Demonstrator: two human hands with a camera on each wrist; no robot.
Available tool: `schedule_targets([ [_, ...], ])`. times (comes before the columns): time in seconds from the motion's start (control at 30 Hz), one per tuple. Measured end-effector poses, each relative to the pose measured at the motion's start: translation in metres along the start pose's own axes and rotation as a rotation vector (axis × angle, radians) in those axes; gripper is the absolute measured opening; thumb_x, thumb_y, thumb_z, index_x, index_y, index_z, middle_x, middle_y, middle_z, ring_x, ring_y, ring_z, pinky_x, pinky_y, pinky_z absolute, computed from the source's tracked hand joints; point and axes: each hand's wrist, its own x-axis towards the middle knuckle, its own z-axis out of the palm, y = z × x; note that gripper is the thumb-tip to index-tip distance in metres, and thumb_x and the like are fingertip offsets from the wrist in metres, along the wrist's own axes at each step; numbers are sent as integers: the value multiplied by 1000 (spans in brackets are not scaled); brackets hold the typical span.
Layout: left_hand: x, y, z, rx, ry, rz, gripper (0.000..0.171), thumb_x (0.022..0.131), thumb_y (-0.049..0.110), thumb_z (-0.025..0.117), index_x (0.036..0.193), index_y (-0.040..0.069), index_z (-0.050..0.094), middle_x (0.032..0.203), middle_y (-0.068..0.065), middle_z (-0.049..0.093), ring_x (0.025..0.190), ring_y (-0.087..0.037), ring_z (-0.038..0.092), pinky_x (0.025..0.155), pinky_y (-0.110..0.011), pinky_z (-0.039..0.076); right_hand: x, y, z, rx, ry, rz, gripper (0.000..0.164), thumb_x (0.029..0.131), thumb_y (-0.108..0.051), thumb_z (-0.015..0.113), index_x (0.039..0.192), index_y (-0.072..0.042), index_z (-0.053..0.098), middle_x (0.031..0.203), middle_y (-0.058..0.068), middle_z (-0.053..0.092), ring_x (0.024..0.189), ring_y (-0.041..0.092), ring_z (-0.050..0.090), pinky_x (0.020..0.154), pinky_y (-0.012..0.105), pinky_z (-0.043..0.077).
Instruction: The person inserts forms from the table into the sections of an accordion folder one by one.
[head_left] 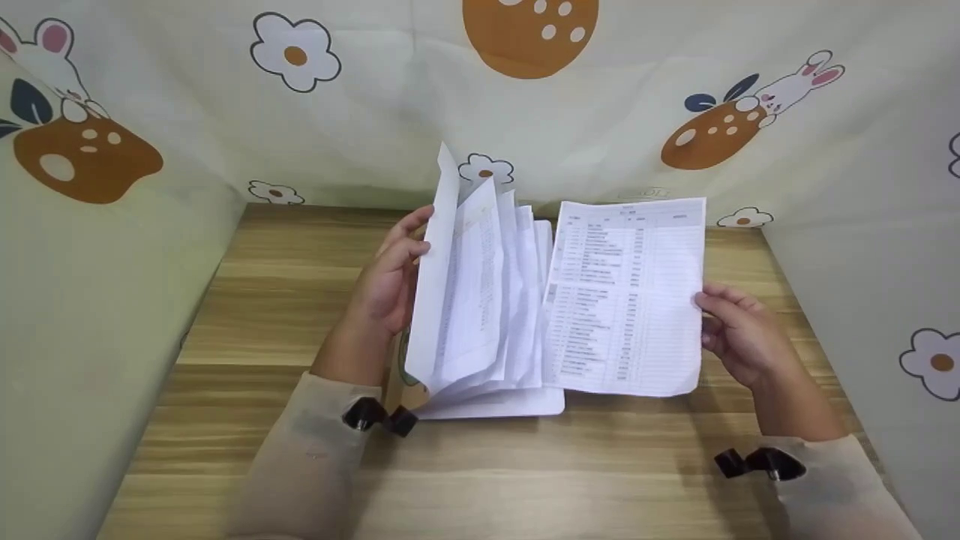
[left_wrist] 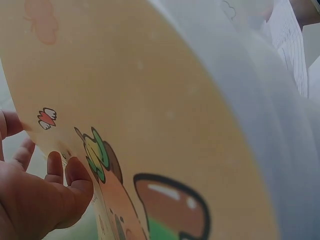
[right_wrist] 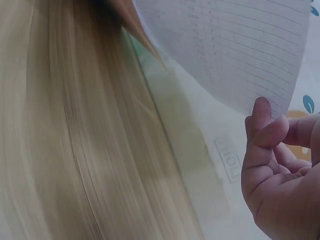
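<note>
A notebook with a tan cartoon cover (left_wrist: 165,100) stands partly open on the table, several white sheets (head_left: 480,277) fanned inside it. At the left, my left hand (head_left: 386,281) grips the outer edge of the raised cover, whose white inner side (head_left: 435,285) faces right. To the right of the fanned pages, a sheet printed with a table of rows (head_left: 626,300) is held up and tilted. My right hand (head_left: 739,326) pinches that sheet by its right edge between thumb and fingers. In the right wrist view, the ruled sheet (right_wrist: 240,55) shows above the pinching fingertips.
Under the notebook is a wood-grain table (head_left: 465,480). A pale cloth with rabbits, flowers and orange fruit (head_left: 375,127) hangs behind the table and down both sides. Black camera mounts (head_left: 367,412) sit on both wrists over the sleeves.
</note>
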Motion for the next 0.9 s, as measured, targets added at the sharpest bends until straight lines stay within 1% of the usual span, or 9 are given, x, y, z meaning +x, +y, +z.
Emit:
schedule_targets([
  [0.23,-1,1,0,-13,-3,2,51,100,6,44,147,23,52,129,-6,62,101,-18,68,84,-32,57,-2,6,16,6,-18,25,17,108,-11,61,108,-16,77,93,-4,78,75,9,71,63,18,55],
  [0.4,0,1,1,-15,-8,-1,50,101,6,43,147,24,52,130,-7,61,102,-19,68,83,-32,57,-2,9,21,-8,-29,32,20,109,-10,58,107,-17,77,92,-4,78,73,8,69,63,18,54],
  [0.53,1,1,1,-10,-4,4,50,101,6,43,147,23,52,130,-6,61,104,-20,67,84,-32,57,0,11,24,-21,-52,52,19,109,-11,58,110,-17,77,92,-3,78,74,8,69,63,18,54],
  [0.77,0,1,1,7,-11,3,50,101,7,43,147,24,51,130,-6,60,107,-22,65,86,-33,56,10,15,28,-33,-73,76,21,109,-11,58,105,-20,76,91,-5,78,75,8,70,62,18,53],
  [0.9,0,0,2,-11,-24,-11,50,100,8,45,147,25,51,131,-9,60,109,-24,64,85,-35,55,20,17,31,-36,-93,79,19,109,-11,59,108,-19,76,93,-5,78,77,8,70,63,19,53],
])
